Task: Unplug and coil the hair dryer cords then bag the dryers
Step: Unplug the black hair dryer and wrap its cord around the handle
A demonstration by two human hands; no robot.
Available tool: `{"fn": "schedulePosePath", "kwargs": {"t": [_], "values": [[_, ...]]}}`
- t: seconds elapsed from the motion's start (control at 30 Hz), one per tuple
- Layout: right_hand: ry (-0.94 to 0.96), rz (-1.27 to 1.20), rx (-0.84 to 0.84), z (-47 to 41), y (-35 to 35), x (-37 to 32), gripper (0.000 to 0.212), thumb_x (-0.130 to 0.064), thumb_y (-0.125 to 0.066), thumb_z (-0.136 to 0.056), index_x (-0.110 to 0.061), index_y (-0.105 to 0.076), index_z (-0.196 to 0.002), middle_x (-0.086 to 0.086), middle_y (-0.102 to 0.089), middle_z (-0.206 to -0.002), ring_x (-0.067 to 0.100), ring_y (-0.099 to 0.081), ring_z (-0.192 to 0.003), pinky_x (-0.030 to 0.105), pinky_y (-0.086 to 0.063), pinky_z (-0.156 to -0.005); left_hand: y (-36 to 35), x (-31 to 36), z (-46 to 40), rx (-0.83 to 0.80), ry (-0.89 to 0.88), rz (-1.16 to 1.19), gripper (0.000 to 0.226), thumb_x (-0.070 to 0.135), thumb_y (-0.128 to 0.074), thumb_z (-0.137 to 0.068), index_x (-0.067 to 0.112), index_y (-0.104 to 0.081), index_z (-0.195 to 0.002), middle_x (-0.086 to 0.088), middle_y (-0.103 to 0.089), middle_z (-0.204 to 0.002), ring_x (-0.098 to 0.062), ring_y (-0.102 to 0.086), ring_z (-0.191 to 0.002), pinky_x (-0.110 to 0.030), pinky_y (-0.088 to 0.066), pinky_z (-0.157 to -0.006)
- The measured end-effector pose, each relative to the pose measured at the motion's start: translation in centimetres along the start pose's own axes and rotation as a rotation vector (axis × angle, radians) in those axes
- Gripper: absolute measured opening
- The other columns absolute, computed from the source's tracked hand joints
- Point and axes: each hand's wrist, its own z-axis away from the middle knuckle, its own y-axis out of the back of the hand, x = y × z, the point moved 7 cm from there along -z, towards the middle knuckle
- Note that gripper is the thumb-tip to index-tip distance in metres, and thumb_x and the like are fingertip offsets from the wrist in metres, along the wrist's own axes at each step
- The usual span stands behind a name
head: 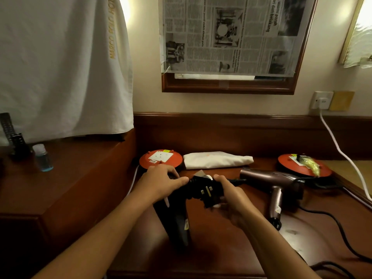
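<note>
Black dryer (177,220) hangs below both hands' grip, left (161,183) and right (231,200) clutching its plug (207,191).

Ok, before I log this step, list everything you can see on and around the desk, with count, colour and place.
black hair dryer: 1, black, desk front centre, held by both hands
plug: 1, black, pins facing the camera, at the right hand
mauve hair dryer: 1, mauve, desk right, black cord trailing off right
extension reels: 2, orange, at desk back, left and right
folded cloth bag: 1, white, between the reels
white cable: 1, from wall socket down to desk
small bottle: 1, blue liquid, left ledge
remote: 1, dark, left ledge
towel: 1, white, hanging upper left
newspaper: covering the framed mirror
left hand: grips dryer body
right hand: grips plug and cord
</note>
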Motion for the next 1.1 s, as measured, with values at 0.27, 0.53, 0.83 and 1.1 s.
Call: {"fn": "schedulePosePath", "kwargs": {"t": [0.27,0.53,0.83,1.1], "values": [[-0.092,-0.017,0.003,-1.0,0.1,2.3,0.038,-0.038,-0.066,-0.092,-0.002,-0.065,-0.106,0.019,-0.072,-0.064,0.033,-0.073,-0.062,0.028,-0.052,-0.046,-4.2,-2.6,-3.1,-0.299,0.169,0.030,0.047,0.061,-0.065,-0.082,0.016,-0.078,-0.088,0.000,-0.071,-0.085,-0.011,-0.062,-0.076,-0.023,-0.045,-0.063],[-0.170,0.045,-0.106,-1.8,-1.1,4.1,0.028,-0.031,-0.075,-0.088,-0.005,-0.065,-0.090,0.004,-0.064,-0.055,0.017,-0.063,-0.045,0.031,-0.055,-0.056,-7.1,-5.3,-4.7,-0.344,0.257,0.118,0.046,0.055,-0.073,-0.078,0.010,-0.078,-0.085,-0.006,-0.074,-0.083,-0.019,-0.069,-0.080,-0.032,-0.054,-0.077],[-0.054,0.380,-0.200,-1.2,-1.3,5.2,0.030,-0.020,-0.071,-0.091,0.006,-0.070,-0.106,0.014,-0.070,-0.105,0.016,-0.069,-0.075,0.026,-0.060,-0.064,-7.0,-6.9,-6.0,-0.137,0.316,0.032,0.042,0.041,-0.074,-0.078,-0.001,-0.076,-0.080,-0.010,-0.074,-0.079,-0.017,-0.067,-0.075,-0.027,-0.050,-0.064],[0.084,0.671,-0.174,-0.7,-0.5,5.0,0.021,-0.028,-0.067,-0.094,-0.012,-0.073,-0.107,0.005,-0.075,-0.073,0.012,-0.069,-0.058,0.020,-0.054,-0.059,-6.5,-6.2,-5.6,-0.017,0.218,-0.019,0.037,0.048,-0.069,-0.085,0.015,-0.076,-0.069,0.000,-0.070,-0.069,-0.014,-0.065,-0.070,-0.026,-0.049,-0.061]]}}
